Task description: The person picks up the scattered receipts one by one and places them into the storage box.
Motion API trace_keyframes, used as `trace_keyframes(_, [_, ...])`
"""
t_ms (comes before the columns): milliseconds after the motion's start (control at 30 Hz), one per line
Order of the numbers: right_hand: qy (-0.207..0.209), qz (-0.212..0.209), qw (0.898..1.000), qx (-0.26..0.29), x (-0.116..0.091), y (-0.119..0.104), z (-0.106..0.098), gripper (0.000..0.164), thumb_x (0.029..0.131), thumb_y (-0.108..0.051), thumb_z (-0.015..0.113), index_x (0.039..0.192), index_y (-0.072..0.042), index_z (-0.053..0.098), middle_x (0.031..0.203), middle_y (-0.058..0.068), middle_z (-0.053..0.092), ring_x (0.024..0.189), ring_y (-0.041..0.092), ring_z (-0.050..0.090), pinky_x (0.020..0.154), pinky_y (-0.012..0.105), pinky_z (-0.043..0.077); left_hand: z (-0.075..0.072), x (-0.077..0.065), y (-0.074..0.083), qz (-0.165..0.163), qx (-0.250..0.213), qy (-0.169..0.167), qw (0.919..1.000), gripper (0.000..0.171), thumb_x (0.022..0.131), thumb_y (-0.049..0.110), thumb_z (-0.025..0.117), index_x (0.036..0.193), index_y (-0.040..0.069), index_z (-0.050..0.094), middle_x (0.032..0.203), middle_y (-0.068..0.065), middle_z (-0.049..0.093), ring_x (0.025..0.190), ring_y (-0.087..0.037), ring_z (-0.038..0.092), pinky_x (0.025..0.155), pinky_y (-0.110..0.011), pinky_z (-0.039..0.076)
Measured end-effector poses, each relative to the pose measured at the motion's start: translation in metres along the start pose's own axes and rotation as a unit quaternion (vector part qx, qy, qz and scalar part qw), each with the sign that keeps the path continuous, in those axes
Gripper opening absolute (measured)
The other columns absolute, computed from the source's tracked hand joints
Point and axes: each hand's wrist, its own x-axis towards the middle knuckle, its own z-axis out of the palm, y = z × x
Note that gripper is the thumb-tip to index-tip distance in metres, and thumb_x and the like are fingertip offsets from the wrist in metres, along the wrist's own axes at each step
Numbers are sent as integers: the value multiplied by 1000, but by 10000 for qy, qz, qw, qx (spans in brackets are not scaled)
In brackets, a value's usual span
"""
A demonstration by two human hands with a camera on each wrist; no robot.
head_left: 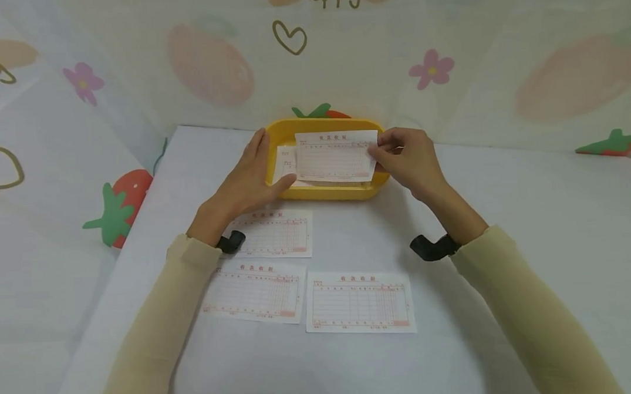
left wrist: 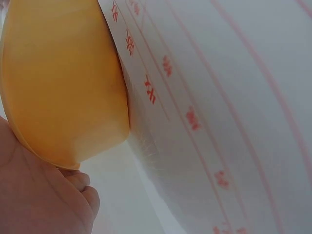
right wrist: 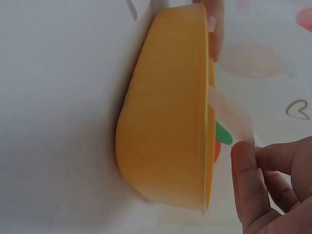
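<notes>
A yellow plastic tray (head_left: pixel 326 192) stands at the back of the table, with printed slips inside. My left hand (head_left: pixel 248 179) grips its left end, thumb over the front rim and fingers along the outer side. In the left wrist view, fingertips show below the rim of the yellow tray (left wrist: pixel 63 87). My right hand (head_left: pixel 411 157) pinches the right edge of a white receipt slip (head_left: pixel 335 158) with red print, held over the tray. The right wrist view shows this slip (right wrist: pixel 231 114) bending up from the rim to the thumb and fingers. Another slip (head_left: pixel 284 160) lies in the tray underneath.
Three more receipt slips lie on the white table before the tray: one slip (head_left: pixel 280 237) partly under the left wrist, another slip (head_left: pixel 256 293) below it, and a third slip (head_left: pixel 359 304) to the right. A patterned sheet (head_left: pixel 341 60) hangs behind the table.
</notes>
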Motion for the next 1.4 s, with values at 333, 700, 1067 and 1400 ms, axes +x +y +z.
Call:
trace_keyframes(333, [73, -453, 9919, -1188, 22, -9, 16, 27, 99, -22, 73, 112, 1, 79, 107, 20, 78, 87, 27, 73, 67, 16, 54, 3, 3, 4, 76, -73, -44, 9999, 113, 99, 73, 46, 168, 8, -14, 179, -8, -17, 169, -28, -3, 137, -49, 13])
trace_keyframes(700, [-212, 336, 9880, -1493, 40, -18, 32, 32, 103, -19, 66, 126, 2, 73, 124, 19, 72, 108, 30, 65, 99, 40, 63, -5, -1, 5, 38, -7, -44, 10000, 113, 99, 75, 45, 168, 8, -14, 179, -8, -17, 169, -29, -3, 137, -50, 13])
trace_keyframes(1067, [-867, 259, 9777, -1897, 38, -22, 32, 47, 104, -36, 63, 135, -1, 59, 115, 15, 65, 105, 30, 60, 91, 36, 56, -3, -1, 6, 73, -44, -69, 9999, 113, 98, 76, 44, 169, 9, -14, 179, -7, -18, 169, -28, -4, 137, -50, 13])
trace_keyframes(1400, [-575, -863, 9777, -1823, -3, -17, 19, 67, 103, -31, 65, 160, -4, 43, 167, 15, 44, 155, 34, 40, 131, 53, 32, 1, 3, 12, 95, -71, -118, 9999, 113, 98, 74, 47, 169, 8, -13, 180, -9, -15, 169, -27, -3, 137, -49, 13])
